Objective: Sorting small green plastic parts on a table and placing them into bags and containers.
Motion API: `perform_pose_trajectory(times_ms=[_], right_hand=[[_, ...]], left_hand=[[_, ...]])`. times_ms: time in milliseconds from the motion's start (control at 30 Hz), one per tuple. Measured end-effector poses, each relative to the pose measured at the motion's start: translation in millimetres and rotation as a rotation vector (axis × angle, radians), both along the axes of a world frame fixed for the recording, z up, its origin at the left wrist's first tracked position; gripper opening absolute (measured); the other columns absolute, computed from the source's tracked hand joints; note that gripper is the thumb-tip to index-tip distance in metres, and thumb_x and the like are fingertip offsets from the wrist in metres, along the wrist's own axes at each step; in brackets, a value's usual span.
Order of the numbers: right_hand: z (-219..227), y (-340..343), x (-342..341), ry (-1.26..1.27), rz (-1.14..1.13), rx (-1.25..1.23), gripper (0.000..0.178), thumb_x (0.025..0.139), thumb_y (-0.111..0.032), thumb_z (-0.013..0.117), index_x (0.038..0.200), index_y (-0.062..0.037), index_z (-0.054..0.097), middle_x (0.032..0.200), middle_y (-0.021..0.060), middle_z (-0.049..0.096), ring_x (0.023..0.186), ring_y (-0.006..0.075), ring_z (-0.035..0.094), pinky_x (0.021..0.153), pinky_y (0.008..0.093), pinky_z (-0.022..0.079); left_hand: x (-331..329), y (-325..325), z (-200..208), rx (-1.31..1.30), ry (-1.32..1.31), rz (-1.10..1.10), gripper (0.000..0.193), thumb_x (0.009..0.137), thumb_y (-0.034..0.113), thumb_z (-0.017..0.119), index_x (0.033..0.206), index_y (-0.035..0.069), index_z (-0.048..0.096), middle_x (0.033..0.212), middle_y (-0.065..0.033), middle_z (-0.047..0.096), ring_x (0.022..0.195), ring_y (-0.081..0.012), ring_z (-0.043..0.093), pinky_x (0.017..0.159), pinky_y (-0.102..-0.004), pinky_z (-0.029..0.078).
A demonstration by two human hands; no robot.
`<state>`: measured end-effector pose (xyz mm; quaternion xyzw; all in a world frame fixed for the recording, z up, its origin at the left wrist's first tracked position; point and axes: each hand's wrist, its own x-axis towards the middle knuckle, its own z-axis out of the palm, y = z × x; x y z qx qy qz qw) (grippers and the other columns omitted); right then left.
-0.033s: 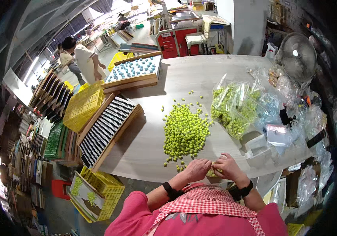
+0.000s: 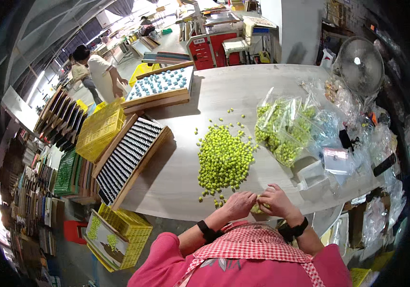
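Observation:
At the near edge of the table, my left hand (image 2: 240,204) and my right hand (image 2: 277,201) are close together, with the fingers of both bent in a pinch. Something small and yellow-green (image 2: 256,209) shows between them; its kind is hidden by the fingers. Just beyond my left hand lies a loose pile of small round bright-green pieces (image 2: 225,160), with several strays around its edges. A clear plastic bag (image 2: 284,126) of similar green pieces rests to the right of the pile. Dark bands circle both wrists.
Left on the table (image 2: 186,196) are a wooden-framed tray (image 2: 131,158) with rows of small pieces and another tray (image 2: 159,83) of blue pieces. Yellow crates (image 2: 100,129) stand beyond its left edge. A plastic jug (image 2: 310,177), crumpled bags and a fan (image 2: 360,67) crowd the right. A person (image 2: 102,71) stands far left.

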<state>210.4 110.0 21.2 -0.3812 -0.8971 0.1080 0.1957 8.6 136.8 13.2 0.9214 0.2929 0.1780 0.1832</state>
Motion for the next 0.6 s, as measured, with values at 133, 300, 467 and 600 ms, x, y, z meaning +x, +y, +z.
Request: perform_pose_trajectory(times_ms=[133,300,467,600], right_hand=[[6,5,-3,-0.033,0.021,0.050,0.014,0.072,-0.021,0.064,0.081,-0.0126,0.060,0.079,0.0005,0.059,0.081,0.0188,0.057,0.094,0.0422,0.037],[7,5,2,-0.055,0.017,0.065,0.012,0.070,-0.023,0.065,0.077,-0.0151,0.060,0.075,-0.0014,0.059,0.080,0.0171,0.058,0.092,0.0418,0.038],[-1,13,17,-0.050,-0.012,0.102,0.011,0.071,-0.025,0.064,0.076,-0.0160,0.061,0.068,-0.0018,0.056,0.077,0.0174,0.057,0.092,0.0430,0.039],[1,2,39,-0.030,-0.108,0.086,0.011,0.071,-0.025,0.063,0.074,-0.0153,0.061,0.066,-0.0015,0.056,0.077,0.0177,0.057,0.092,0.0444,0.038]], left_hand=[[-1,-1,2,-0.016,0.035,0.015,0.009,0.081,0.011,0.053,0.084,0.004,0.048,0.077,-0.0115,0.054,0.075,-0.0305,0.056,0.062,-0.0404,0.045],[-1,-3,4,0.037,0.049,0.001,0.009,0.081,0.011,0.053,0.084,0.005,0.048,0.076,-0.0110,0.054,0.076,-0.0289,0.057,0.063,-0.0395,0.045],[3,6,6,0.030,0.076,0.002,0.011,0.083,0.015,0.054,0.083,0.006,0.048,0.075,-0.0108,0.055,0.076,-0.0290,0.057,0.064,-0.0400,0.044],[-3,3,20,0.041,0.103,0.012,0.012,0.085,0.017,0.054,0.082,0.006,0.049,0.075,-0.0093,0.055,0.074,-0.0282,0.056,0.063,-0.0388,0.044]])
